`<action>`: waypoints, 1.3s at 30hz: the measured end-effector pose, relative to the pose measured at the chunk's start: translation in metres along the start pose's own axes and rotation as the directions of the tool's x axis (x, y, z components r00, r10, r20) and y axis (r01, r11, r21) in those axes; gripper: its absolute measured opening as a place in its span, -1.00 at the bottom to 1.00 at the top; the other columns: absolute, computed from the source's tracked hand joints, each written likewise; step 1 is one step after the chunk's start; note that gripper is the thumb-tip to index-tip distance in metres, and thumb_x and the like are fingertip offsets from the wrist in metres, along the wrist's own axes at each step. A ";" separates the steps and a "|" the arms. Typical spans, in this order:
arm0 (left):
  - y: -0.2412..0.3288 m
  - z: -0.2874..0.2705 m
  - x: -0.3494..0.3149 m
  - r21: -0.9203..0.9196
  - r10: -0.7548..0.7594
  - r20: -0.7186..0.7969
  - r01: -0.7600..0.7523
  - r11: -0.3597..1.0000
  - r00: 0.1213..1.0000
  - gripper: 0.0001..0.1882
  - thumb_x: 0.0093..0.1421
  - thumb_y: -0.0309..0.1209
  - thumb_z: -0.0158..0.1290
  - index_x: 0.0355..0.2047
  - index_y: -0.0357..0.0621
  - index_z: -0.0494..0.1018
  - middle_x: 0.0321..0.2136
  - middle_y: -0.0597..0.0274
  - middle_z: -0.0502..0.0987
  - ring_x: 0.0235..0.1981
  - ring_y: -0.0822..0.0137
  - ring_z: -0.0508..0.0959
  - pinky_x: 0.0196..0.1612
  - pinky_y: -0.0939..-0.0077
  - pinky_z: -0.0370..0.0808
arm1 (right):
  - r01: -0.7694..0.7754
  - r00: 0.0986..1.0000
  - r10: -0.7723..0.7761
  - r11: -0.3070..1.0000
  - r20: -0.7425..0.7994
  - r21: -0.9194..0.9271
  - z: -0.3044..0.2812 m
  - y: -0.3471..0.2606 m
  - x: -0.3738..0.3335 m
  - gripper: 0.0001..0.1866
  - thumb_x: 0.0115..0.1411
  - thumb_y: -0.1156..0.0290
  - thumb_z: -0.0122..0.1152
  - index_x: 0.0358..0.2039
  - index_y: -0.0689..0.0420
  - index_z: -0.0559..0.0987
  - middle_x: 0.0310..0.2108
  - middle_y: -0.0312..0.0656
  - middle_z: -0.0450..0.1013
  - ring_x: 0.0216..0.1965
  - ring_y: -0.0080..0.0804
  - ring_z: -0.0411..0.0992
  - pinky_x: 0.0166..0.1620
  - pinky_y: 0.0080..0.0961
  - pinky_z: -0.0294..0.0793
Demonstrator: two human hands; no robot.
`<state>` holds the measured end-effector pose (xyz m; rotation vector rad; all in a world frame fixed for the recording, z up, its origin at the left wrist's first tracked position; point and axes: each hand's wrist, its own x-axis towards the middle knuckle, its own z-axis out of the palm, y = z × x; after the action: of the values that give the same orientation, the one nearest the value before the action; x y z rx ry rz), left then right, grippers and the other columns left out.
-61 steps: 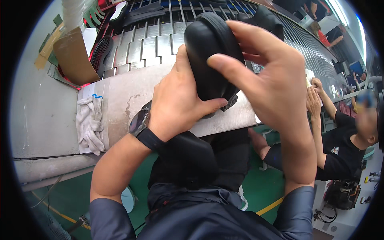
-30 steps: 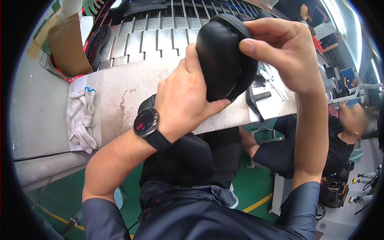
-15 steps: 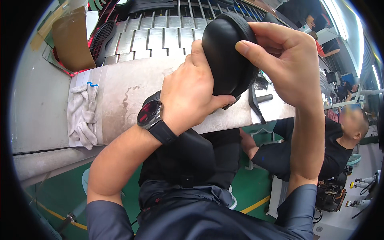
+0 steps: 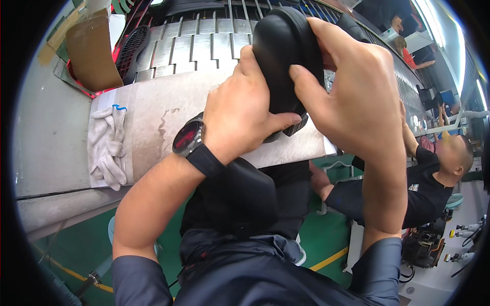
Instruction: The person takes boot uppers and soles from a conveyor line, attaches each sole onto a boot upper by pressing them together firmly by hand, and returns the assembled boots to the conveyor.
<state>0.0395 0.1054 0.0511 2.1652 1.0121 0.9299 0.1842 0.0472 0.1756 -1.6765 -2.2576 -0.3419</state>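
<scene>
A black shoe (image 4: 280, 61) with a thick sole edge is held up over the near side of the workbench (image 4: 153, 122), its smooth rounded upper facing me. My left hand (image 4: 240, 107), a dark watch (image 4: 189, 137) on its wrist, wraps the shoe from the left, thumb across its lower end. From the right, my right hand (image 4: 357, 92) grips it: the fingers curl behind the sole edge and the thumb presses on the side. The right fingertips are partly hidden behind the shoe.
White knitted gloves (image 4: 107, 148) lie at the bench's left. Behind them stand a cardboard piece (image 4: 94, 51) and a black outsole (image 4: 133, 51). A slatted metal conveyor (image 4: 204, 41) runs along the far side. A co-worker (image 4: 434, 173) sits at the right.
The shoe has risen slightly and shifted a little left. My right hand has moved left and turned, its thumb sliding along the shoe's side. The co-worker's arm has come up.
</scene>
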 end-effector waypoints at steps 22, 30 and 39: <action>-0.030 -0.002 0.019 -0.072 0.040 0.007 -0.040 0.997 0.999 0.09 -0.04 -0.06 0.57 0.14 -0.70 0.19 -0.23 -0.38 0.68 -0.15 -0.24 0.74 -0.04 0.12 0.69 | 0.038 0.997 -0.028 0.989 -0.072 0.143 0.049 0.016 -0.010 -0.33 0.22 0.55 0.28 0.33 0.53 0.41 -0.05 0.34 0.60 -0.19 0.16 0.68 -0.08 -0.30 0.68; -0.055 -0.002 0.028 -0.365 0.115 -0.008 -0.110 0.925 0.993 -0.04 0.00 -0.19 0.56 0.18 -0.63 0.30 -0.07 -0.22 0.67 0.01 -0.03 0.72 0.12 0.24 0.63 | 0.098 0.929 -0.008 0.969 -0.370 0.227 0.097 0.025 -0.012 -0.37 0.25 0.60 0.27 0.32 0.50 0.43 -0.11 0.23 0.67 -0.20 -0.05 0.73 -0.05 -0.39 0.68; -0.055 -0.017 0.029 -0.358 0.069 0.164 -0.006 0.934 0.984 -0.03 0.06 -0.21 0.57 0.33 -0.39 0.30 0.13 -0.02 0.58 0.19 0.18 0.58 0.30 0.34 0.48 | -0.087 0.944 0.312 0.544 -0.105 0.835 0.133 0.036 -0.043 -0.39 0.34 0.55 0.40 0.38 0.24 0.49 -0.01 0.01 0.68 -0.01 -0.42 0.66 0.10 -0.43 0.67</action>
<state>0.0176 0.1626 0.0320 1.9239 0.6603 0.8491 0.2168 0.0686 0.0366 -1.2343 -1.5735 0.5000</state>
